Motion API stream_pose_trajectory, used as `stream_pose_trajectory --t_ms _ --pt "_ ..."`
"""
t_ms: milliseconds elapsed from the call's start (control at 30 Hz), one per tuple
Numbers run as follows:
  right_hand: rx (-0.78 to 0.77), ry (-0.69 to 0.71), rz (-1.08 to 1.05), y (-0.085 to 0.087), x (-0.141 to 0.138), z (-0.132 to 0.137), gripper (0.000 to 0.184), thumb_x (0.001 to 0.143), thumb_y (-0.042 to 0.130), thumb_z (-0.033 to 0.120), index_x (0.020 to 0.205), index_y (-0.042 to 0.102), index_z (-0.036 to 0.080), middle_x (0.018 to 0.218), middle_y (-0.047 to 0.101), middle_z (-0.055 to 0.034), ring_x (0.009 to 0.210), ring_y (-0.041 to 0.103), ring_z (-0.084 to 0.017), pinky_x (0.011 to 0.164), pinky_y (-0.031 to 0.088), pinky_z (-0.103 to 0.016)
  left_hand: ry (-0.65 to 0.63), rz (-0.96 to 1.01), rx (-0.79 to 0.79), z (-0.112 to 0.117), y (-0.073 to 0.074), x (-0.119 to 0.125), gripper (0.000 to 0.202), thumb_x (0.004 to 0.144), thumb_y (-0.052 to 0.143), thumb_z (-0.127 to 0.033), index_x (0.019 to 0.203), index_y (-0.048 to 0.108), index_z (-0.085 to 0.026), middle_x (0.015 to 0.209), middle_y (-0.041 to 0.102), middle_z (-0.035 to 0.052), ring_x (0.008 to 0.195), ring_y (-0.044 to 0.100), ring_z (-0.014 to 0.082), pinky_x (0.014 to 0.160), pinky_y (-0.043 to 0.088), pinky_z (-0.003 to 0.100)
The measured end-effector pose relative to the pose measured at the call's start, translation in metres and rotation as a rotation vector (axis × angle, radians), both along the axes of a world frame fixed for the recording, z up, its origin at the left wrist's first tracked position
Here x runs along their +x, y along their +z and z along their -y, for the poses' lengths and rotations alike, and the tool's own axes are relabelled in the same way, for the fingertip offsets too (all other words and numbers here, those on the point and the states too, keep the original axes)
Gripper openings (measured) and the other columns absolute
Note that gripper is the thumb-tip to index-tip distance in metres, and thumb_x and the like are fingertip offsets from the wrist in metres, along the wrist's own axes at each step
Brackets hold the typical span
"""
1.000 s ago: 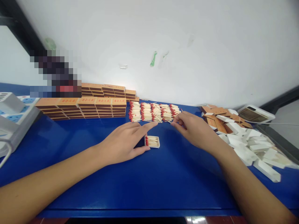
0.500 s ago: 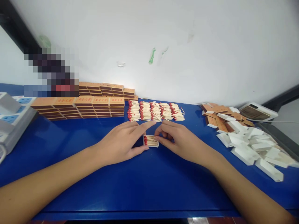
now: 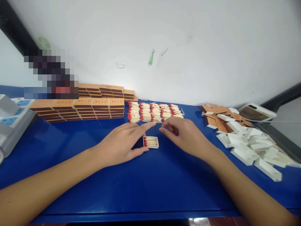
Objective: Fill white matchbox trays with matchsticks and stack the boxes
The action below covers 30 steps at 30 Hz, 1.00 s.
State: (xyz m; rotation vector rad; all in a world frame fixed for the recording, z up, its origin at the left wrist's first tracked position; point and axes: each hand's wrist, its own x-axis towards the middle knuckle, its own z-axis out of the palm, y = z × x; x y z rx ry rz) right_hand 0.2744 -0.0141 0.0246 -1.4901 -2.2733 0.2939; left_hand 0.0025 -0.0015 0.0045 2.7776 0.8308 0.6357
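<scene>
A small white matchbox tray (image 3: 158, 143) lies on the blue table, filled with red-headed matches (image 3: 150, 142). At its left end, my left hand (image 3: 124, 141) steadies it, thumb at the near side and fingers at the far side, with the index finger stretched out above. Just right of the tray and apart from it is my right hand (image 3: 182, 133), thumb and index tips brought together and the other fingers curled. Nothing shows between those tips. Beyond both hands, loose matches (image 3: 145, 112) lie in several bunches.
Stacked matchboxes (image 3: 94, 108) form a wall at the back left, beside a power strip (image 3: 17, 125). Right of my right hand lie a pile of white trays (image 3: 249, 146), orange matchbox sleeves (image 3: 217, 116) and a white device (image 3: 257, 112) with a cable. A white wall (image 3: 188, 62) closes off the back.
My right hand has drawn back from the matches in the tray, up and to the right. The left hand stays at the tray.
</scene>
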Motion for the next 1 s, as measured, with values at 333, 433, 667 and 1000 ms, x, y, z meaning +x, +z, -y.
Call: stream_pose_trajectory --t_ms 333,433,667,1000 --pt "0.006 -0.206 0.146 -0.020 0.034 -0.028 0.012 0.098 0.061 0.029 0.088 0.063 0.021 0.085 0.066 -0.0045 0.071 0.057 -0.019 0.064 0.037 -0.032 0.001 -0.008 -0.001 0.001 0.001 0.000 0.072 0.102 0.067 -0.039 0.162 0.032 -0.025 0.113 0.074 0.0047 0.113 0.071 0.0264 0.103 0.056 0.044" --pt "0.049 -0.187 0.129 -0.022 0.036 -0.030 0.007 0.096 0.063 0.027 0.095 0.062 0.021 0.088 0.066 -0.0050 0.073 0.058 -0.020 0.065 0.038 -0.031 0.009 -0.012 0.006 0.001 0.001 0.000 0.073 0.101 0.069 -0.039 0.162 0.032 -0.024 0.112 0.074 0.0048 0.111 0.070 0.0267 0.100 0.057 0.043" --pt "0.033 -0.142 0.142 -0.024 0.041 -0.033 0.012 0.100 0.058 0.026 0.089 0.060 0.021 0.087 0.066 -0.0060 0.074 0.058 -0.021 0.067 0.039 -0.032 -0.002 -0.018 0.007 0.002 0.001 0.000 0.072 0.102 0.067 -0.040 0.162 0.031 -0.025 0.113 0.074 0.0046 0.112 0.070 0.0263 0.100 0.056 0.043" --pt "-0.063 0.105 -0.012 0.001 0.013 -0.005 0.016 0.106 0.056 0.031 0.094 0.060 0.023 0.087 0.064 -0.0035 0.075 0.056 -0.019 0.068 0.042 -0.031 0.005 -0.005 0.002 0.001 -0.001 0.000 0.076 0.101 0.069 -0.038 0.164 0.028 -0.028 0.114 0.074 0.0036 0.111 0.070 0.0254 0.099 0.056 0.041"
